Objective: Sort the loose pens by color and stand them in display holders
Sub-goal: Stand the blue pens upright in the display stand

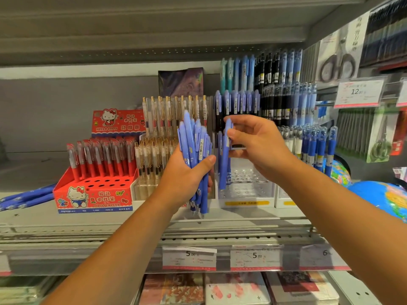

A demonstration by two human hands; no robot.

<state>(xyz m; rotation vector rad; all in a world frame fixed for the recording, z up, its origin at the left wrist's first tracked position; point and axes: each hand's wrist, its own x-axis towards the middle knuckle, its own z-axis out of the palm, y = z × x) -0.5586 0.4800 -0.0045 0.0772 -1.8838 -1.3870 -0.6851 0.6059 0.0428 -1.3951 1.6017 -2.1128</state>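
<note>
Clutching smooth blue pens (193, 142), left fingers (204, 161) wrapped round, right fingers (234, 134) pinching one slim pen (223, 168)

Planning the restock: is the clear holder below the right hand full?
Not full: the clear holder shows bare holes in its front rows; blue pens stand only behind them.

place: stationery shop | evid: shelf price tags (255, 257), pen displays (94, 200), prob. scissors pks (339, 62)
</note>
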